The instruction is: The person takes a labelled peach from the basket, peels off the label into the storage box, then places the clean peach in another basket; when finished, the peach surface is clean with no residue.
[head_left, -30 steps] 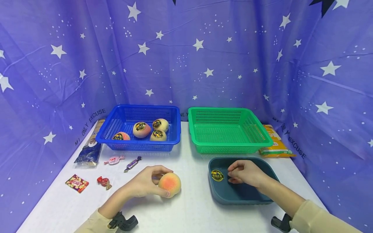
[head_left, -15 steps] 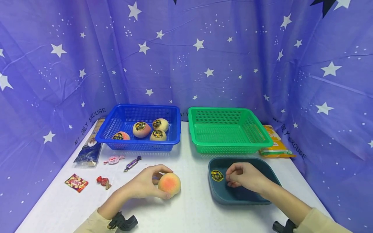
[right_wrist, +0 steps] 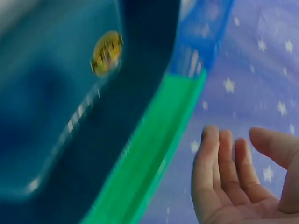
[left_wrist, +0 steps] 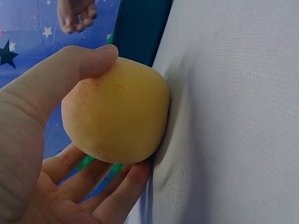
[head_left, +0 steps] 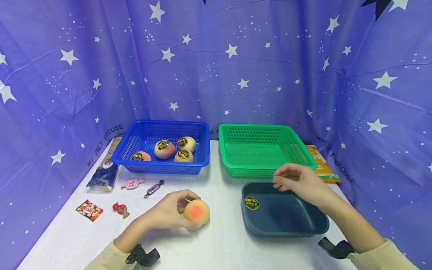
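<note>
My left hand (head_left: 172,210) holds a yellow and orange peach (head_left: 197,213) on the white table, thumb on one side and fingers on the other. In the left wrist view the peach (left_wrist: 117,112) rests against the cloth. Above the far rim of a dark teal basin (head_left: 287,215) is my right hand (head_left: 303,183), its fingers loosely bent with nothing between them. A black and gold sticker (head_left: 251,203) lies inside the basin at its left wall. The right wrist view shows the same sticker (right_wrist: 106,52), blurred, beside the bare right hand (right_wrist: 238,182).
A blue basket (head_left: 162,167) with several stickered peaches stands back left, a green basket (head_left: 266,168) back right. Several wrapped candies, among them a purple one (head_left: 154,189), lie at left near a navy packet (head_left: 105,172). An orange packet (head_left: 324,168) sits behind the right hand.
My right hand has risen out of the basin and moved back and to the right. The sticker stays in the basin. The left hand and its peach have kept their place.
</note>
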`<state>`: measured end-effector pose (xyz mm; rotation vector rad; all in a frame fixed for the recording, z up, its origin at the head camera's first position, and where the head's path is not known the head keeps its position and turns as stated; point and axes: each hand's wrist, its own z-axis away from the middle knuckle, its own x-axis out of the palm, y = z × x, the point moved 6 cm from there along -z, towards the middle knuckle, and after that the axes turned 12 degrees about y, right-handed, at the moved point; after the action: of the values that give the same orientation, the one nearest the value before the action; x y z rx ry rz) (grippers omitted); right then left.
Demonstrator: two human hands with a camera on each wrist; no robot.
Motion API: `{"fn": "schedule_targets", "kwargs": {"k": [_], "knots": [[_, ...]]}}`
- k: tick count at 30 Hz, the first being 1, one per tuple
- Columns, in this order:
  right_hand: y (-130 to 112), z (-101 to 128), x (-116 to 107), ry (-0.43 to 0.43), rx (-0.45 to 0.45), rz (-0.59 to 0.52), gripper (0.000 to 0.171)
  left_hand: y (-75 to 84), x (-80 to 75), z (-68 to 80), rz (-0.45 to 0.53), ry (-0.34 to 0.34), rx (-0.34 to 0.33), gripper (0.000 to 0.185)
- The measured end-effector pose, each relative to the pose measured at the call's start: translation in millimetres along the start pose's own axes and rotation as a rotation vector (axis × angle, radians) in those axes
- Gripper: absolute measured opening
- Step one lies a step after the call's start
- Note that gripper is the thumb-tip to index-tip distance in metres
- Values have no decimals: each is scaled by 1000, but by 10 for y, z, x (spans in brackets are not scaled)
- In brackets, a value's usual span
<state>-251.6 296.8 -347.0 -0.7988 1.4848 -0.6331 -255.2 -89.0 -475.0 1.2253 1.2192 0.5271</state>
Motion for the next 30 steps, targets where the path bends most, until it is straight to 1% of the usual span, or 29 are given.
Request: {"fn": "schedule_targets", "kwargs": {"k": [3,4,6,8,12,16,18,23,25,27,30], "knots": [[26,-123,-266,148,-57,129,33,-1,-9,-7,-11,3,4,69],[59,-165,-348,188,-64,163,35,0,-11,-11,-14,3,6,69],[153,-251,-499,246,-66,199,40,0,-15,-21,-19,4,9,69],[282,-345,-633,270,-58,199,49,4,-19,-29,-22,4,11,69],[583,-519,-831,264,-18,192,72,12,-25,-43,-44,3,12,70],[872,-612,-932,242,42,185,90,25,-37,-55,-90,7,19,70],[981,-628,-946,220,69,166,95,35,-40,-62,-105,8,20,70],[1134,-649,-902,164,104,85,95,82,-46,-106,-124,18,22,71],[1166,-666,-879,150,113,57,96,143,-49,-150,-118,21,36,71],[1193,-682,-862,137,122,36,98,241,-54,-218,-106,23,55,72],[1234,-703,-854,118,139,20,102,457,-56,-366,-88,15,91,74]]}}
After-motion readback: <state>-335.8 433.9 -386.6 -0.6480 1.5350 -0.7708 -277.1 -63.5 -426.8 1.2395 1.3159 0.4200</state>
